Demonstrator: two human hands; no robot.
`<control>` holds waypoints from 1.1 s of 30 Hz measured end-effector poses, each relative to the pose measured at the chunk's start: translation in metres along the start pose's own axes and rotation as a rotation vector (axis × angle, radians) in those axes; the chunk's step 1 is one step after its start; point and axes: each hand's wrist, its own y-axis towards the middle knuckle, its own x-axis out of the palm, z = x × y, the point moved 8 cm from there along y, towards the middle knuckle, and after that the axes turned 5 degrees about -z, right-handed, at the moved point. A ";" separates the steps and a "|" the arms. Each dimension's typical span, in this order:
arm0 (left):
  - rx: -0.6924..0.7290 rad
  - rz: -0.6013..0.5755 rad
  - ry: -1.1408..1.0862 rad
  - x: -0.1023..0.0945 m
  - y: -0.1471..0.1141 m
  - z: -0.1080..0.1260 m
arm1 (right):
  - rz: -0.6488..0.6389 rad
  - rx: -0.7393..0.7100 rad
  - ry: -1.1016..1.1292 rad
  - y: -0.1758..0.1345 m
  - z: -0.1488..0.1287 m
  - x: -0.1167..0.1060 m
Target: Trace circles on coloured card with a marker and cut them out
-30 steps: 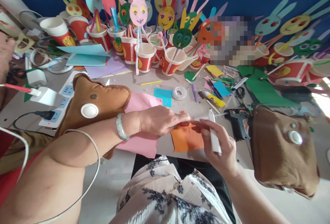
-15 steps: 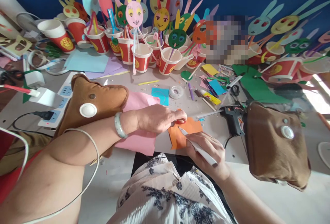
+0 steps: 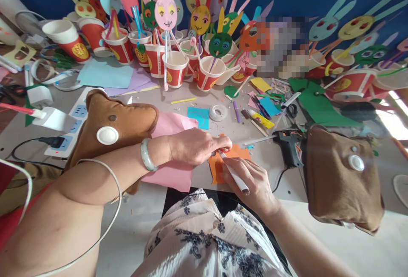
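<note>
My right hand [image 3: 250, 183] grips a white marker pen [image 3: 236, 175], its tip pointing up-left to the fingers of my left hand. A sheet of orange paper [image 3: 217, 172] lies flat under both hands on the table. My left hand [image 3: 194, 146], fingers closed, presses down a small, mostly covered object with a red edge at the paper's upper part; its kind I cannot make out. Pink paper [image 3: 172, 175] spreads beneath my left wrist.
Paper-faced rabbit figures [image 3: 165, 13] stand in red paper cups along the back. A glue gun [image 3: 288, 147] lies right, beside a brown cushion-like pouch [image 3: 344, 183]. Another brown pouch [image 3: 127, 119] and a power strip [image 3: 76, 119] sit left. A tape roll [image 3: 218, 112] lies beyond my hands.
My right hand has moved slightly up and left, bringing the marker's tip right up to the fingers of my left hand. My left hand stays almost in place.
</note>
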 end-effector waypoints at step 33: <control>0.012 0.041 0.042 -0.001 -0.003 0.001 | 0.069 0.169 0.131 -0.014 0.017 -0.013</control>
